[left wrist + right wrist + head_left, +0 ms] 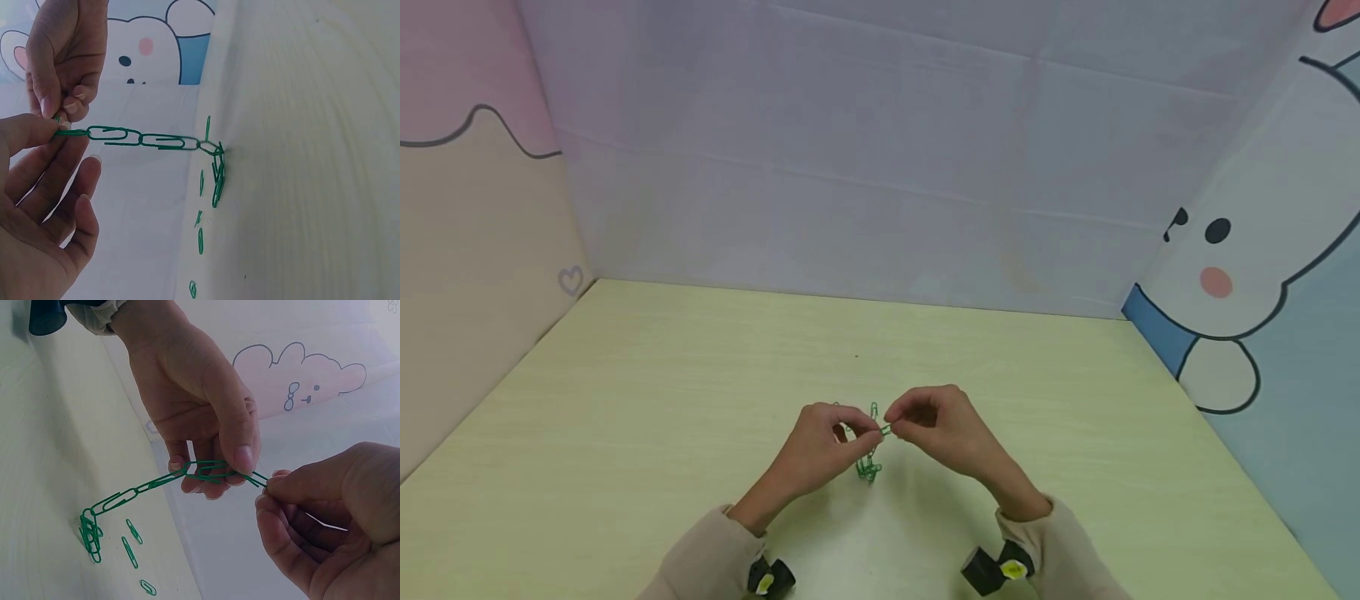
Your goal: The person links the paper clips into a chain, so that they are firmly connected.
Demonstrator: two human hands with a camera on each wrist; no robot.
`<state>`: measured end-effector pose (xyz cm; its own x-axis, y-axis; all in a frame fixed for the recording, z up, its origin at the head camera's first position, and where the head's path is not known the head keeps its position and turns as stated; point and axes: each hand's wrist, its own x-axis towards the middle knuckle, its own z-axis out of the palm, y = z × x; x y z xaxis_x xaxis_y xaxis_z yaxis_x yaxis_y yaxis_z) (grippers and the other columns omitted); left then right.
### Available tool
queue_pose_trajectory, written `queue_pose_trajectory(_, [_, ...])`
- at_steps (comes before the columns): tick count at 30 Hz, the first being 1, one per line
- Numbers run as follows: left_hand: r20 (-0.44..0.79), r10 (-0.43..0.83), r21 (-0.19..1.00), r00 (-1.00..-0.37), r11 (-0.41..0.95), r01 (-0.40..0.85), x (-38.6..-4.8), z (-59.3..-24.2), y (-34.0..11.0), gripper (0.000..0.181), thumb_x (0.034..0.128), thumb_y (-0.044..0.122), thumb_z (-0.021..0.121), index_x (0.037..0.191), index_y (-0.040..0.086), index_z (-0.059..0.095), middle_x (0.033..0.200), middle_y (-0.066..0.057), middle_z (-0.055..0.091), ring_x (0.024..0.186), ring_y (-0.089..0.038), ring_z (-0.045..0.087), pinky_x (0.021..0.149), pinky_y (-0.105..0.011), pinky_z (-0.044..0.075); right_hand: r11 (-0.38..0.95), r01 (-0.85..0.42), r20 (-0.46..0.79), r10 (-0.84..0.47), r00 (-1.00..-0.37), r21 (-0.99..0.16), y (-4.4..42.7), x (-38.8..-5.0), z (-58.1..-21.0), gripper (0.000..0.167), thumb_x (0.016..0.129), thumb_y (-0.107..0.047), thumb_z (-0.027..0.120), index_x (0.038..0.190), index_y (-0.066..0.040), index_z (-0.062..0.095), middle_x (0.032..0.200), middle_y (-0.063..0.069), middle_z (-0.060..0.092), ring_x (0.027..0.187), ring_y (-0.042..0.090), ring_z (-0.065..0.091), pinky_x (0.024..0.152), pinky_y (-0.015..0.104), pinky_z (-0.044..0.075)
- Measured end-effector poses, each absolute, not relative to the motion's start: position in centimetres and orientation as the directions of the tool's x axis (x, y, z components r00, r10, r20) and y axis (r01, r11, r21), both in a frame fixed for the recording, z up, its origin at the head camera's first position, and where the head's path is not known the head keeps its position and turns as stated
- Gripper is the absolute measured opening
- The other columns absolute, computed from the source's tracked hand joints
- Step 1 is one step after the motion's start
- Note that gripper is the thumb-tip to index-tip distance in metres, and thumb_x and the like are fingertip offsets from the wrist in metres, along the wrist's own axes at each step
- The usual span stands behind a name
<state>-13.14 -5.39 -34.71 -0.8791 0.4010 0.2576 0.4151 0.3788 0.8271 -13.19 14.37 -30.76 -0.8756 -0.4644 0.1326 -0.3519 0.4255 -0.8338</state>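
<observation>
Between thumb and fingertips, my left hand pinches the upper end of a chain of linked green paper clips. The chain hangs down and its lower links gather in a small heap on the table. My right hand pinches a green paper clip at the top end of the chain, close beside the left fingertips. Whether that clip is hooked through the end link cannot be made out. Fingertips cover part of both clips.
Several loose green paper clips lie on the pale table beyond the hands, including one clip and another clip. A printed cloth backdrop stands along the table's back and sides. Each wrist wears a black camera.
</observation>
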Motion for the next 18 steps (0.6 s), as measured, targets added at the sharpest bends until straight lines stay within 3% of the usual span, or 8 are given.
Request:
queue_pose_trajectory(10, [0.287, 0.377, 0.836, -0.881, 0.350, 0.422, -13.1, -35.1, -5.6, 0.009, 0.0858, 0.014, 0.067, 0.084, 0.011, 0.076, 0.078, 0.006, 0.071, 0.071, -0.001, 0.058, 0.064, -0.022, 0.047, 0.491, -0.366, 0.158, -0.414, -0.896, -0.790, 15.3, -13.4, -31.0, 0.010, 0.086, -0.002, 0.064, 0.095, 0.000, 0.068, 0.091, 0.013, 0.069, 0.079, 0.011, 0.064, 0.070, 0.023, 0.053])
queue_pose_trajectory(18, [0.267, 0.344, 0.854, -0.900, 0.348, 0.386, -13.0, -35.5, -5.7, 0.010, 0.0849, 0.011, 0.066, 0.081, 0.015, 0.074, 0.077, 0.007, 0.069, 0.072, -0.002, 0.057, 0.065, -0.023, 0.047, 0.608, -0.289, 0.102, -0.323, -0.941, -0.740, 16.8, -14.3, -32.1, 0.011, 0.086, -0.002, 0.065, 0.096, -0.001, 0.067, 0.089, 0.008, 0.068, 0.079, 0.014, 0.062, 0.070, 0.023, 0.052])
